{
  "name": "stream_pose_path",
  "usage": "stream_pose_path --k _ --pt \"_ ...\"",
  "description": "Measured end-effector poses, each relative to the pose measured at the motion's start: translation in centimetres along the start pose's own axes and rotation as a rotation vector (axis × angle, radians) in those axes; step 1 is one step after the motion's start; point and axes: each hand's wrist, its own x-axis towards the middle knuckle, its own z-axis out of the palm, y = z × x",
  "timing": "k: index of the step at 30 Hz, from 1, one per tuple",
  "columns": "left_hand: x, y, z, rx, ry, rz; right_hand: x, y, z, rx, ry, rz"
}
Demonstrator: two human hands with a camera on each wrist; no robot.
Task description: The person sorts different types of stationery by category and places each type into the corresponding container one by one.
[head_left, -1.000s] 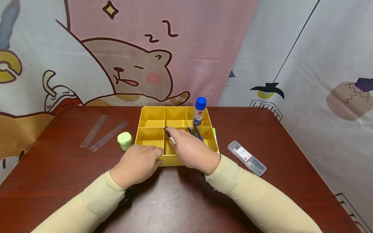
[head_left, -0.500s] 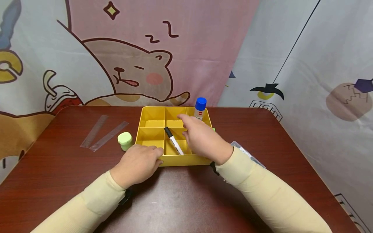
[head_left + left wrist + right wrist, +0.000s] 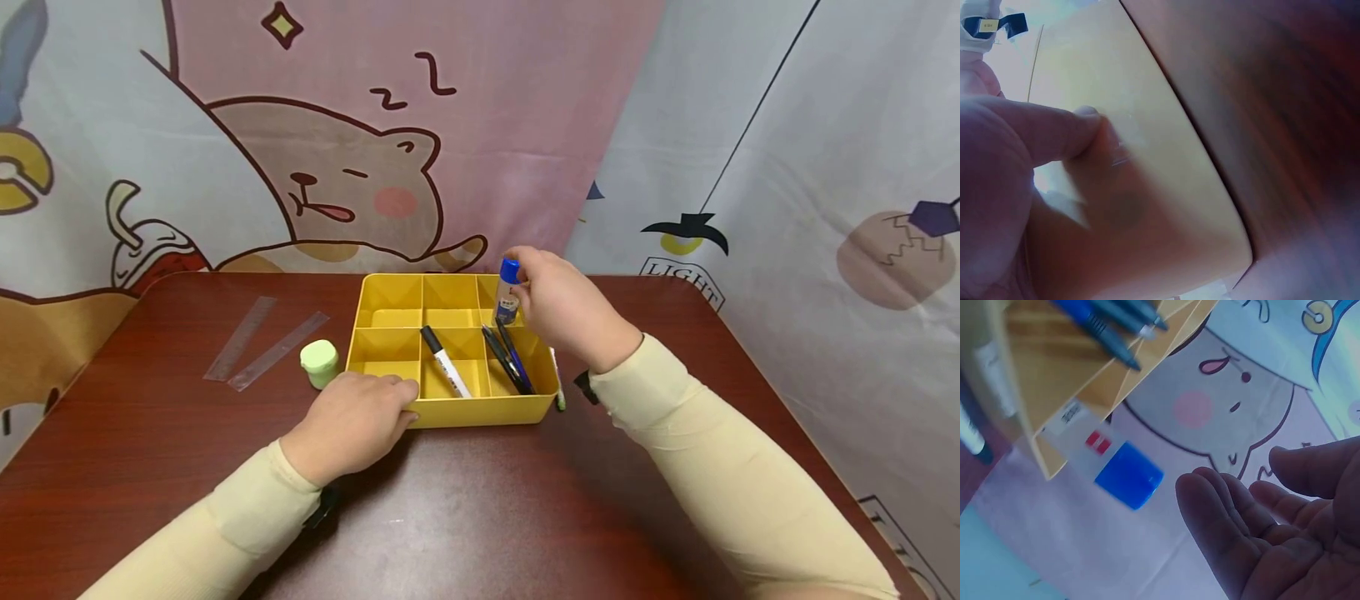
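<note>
My left hand (image 3: 352, 425) grips the front rim of a yellow divided organizer box (image 3: 480, 411). Its thumb presses the outer front wall in the left wrist view. A glue stick (image 3: 507, 302) with a blue cap stands in the back right compartment. My right hand (image 3: 570, 304) is beside that cap. In the right wrist view its fingers are spread, apart from the glue stick (image 3: 1129, 475). A white marker (image 3: 450, 367) with a black cap leans in the front middle compartment. Several pens (image 3: 506, 354) lie in the front right one.
Left of the box stands a small light-green lidded container (image 3: 320, 363). Two clear rulers (image 3: 277, 352) lie farther left on the dark wooden table (image 3: 465, 517). A slim white and green item (image 3: 559, 392) lies along the box's right side. A printed cloth hangs behind.
My right hand has let go of the marker, now in the front middle compartment, and moved right and back to the glue stick. My left hand stays put. The sleeve now hides a clear case.
</note>
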Motion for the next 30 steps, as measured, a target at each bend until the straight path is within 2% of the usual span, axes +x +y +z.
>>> stream_pose_path --k 11,23,30 --pt "0.0 0.0 0.0 -0.004 -0.010 -0.003 1.6 2.4 -0.7 0.005 0.015 0.121" --pt "0.0 -0.1 0.0 -0.003 -0.005 -0.001 2.9 5.3 -0.5 -0.024 -0.020 0.224" --pt "0.0 0.0 0.0 -0.002 -0.001 0.000 3.6 6.2 0.0 -0.036 -0.047 0.271"
